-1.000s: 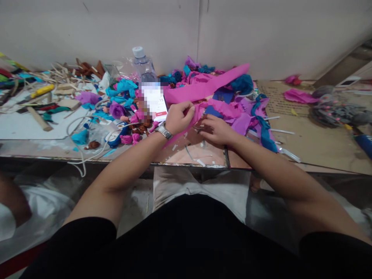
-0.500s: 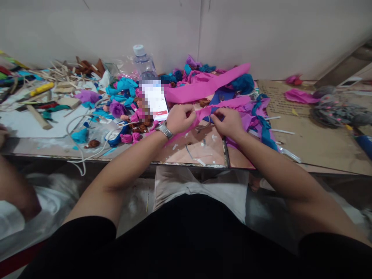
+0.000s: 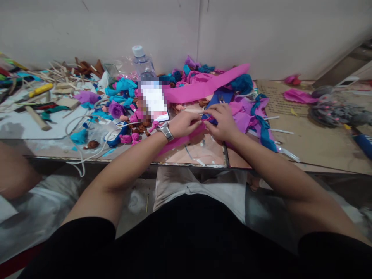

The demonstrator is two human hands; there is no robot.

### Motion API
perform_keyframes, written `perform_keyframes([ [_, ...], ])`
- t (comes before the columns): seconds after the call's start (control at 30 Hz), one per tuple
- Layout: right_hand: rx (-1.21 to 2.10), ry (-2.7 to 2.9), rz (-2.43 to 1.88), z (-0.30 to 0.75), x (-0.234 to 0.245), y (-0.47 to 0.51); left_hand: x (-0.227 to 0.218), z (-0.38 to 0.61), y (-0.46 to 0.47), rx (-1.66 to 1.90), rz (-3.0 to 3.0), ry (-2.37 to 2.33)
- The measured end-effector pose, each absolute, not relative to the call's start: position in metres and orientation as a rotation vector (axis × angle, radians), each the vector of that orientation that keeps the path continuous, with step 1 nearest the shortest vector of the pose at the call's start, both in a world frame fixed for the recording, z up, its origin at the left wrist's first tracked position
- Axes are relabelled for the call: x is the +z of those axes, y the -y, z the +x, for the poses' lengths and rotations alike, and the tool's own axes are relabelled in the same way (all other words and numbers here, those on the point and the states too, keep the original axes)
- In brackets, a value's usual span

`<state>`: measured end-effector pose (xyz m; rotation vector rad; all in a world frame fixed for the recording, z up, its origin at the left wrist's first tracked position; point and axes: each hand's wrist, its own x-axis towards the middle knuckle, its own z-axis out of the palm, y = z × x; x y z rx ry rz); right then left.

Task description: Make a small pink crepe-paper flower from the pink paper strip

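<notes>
— Where's the pink crepe-paper strip (image 3: pixel 182 142)?
— Between the two hands at its bunched end, then slanting down under the left hand (image 3: pixel 185 123) toward the tabletop's (image 3: pixel 203 150) front edge, its lower end stopping short of it.
— And the grip?
— Thumb and fingers of the left hand are pinched together on the bunched end. The right hand (image 3: pixel 222 121) pinches it too, fingertips almost meeting the left's.
— Any room to move?
— Most of it toward the body: bare board dotted with paper scraps (image 3: pixel 200 162), a dark seam (image 3: pixel 224 152) running to the edge below the right wrist.
— Sideways?
— Tight. The smartphone's (image 3: pixel 154 101) lower corner sits just beside the wristwatch (image 3: pixel 167 133), and purple crepe paper (image 3: pixel 240 119) crowds the right hand. Behind, a wider pink strip (image 3: pixel 194 92) stretches across.
</notes>
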<state>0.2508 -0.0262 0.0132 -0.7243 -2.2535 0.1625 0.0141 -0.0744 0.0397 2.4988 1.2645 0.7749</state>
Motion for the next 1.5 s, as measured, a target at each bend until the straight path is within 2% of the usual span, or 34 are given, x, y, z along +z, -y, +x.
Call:
perform_keyframes([
  [0.5, 0.243, 2.367, -0.821, 0.250, 0.013, 0.029, 0.039, 0.012, 0.074, 0.690, 2.467, -1.210],
  [1.17, 0.269, 2.350, -0.600, 0.252, 0.014, 0.025, 0.034, 0.004, 0.061, 0.651, 2.084, -1.063],
  [1.5, 0.262, 2.338, -0.624, 0.252, 0.011, 0.024, 0.037, 0.006, 0.065, 0.660, 2.214, -1.118],
])
